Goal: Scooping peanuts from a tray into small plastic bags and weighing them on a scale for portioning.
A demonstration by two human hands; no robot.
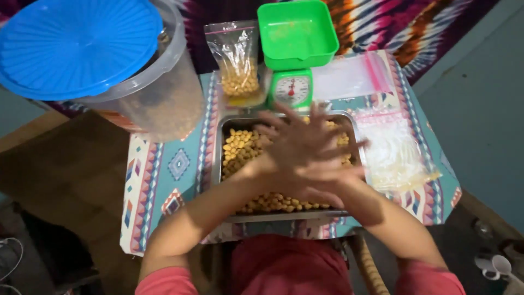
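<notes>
Evidently, left hand [297, 147] and right hand [322, 175] lay crossed, empty, fingers spread, over the tray [229, 123] of nuts [240, 150]. One bag [237, 60] stood filled far left; empty bags [393, 153] remained right.

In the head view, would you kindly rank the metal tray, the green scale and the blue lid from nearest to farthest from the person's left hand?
From the left hand:
1. Metal tray, directly beneath the hand, filled with yellow kernels.
2. Green scale, just beyond the tray's far edge.
3. Blue lid, far to the upper left, on the clear tub.
</notes>
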